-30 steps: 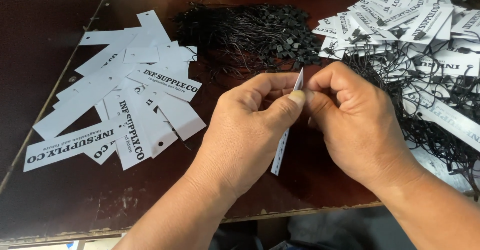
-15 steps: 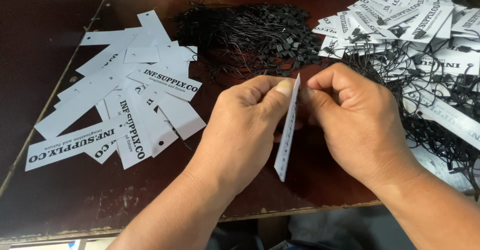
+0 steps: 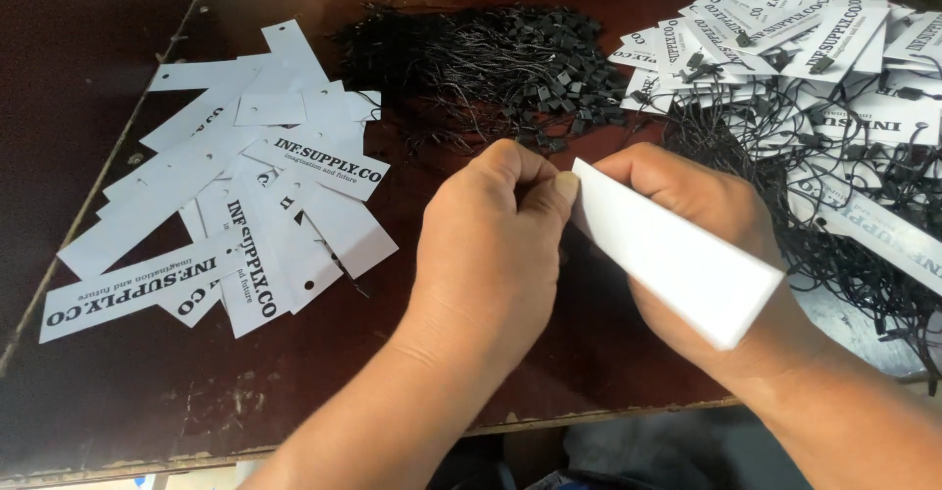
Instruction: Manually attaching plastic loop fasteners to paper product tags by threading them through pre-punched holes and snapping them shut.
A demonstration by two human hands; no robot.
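My left hand (image 3: 491, 240) and my right hand (image 3: 702, 220) meet over the middle of a dark brown table (image 3: 461, 372). Between them they hold one long white paper tag (image 3: 677, 255), blank side up, pinched at its top end by my left thumb and forefinger and lying across my right palm. Whether a black string is in my fingers I cannot tell. Just behind my hands lies a heap of black strings with small clasps (image 3: 491, 63).
A spread of loose white tags with black print (image 3: 245, 206) lies at the left. At the right a pile of tags with strings attached (image 3: 814, 68) rests among tangled black cords. The table's front edge runs just below my wrists.
The tag has turned from edge-on and upright to lying flat across my right hand, its blank face now up. Both hands stayed in place.
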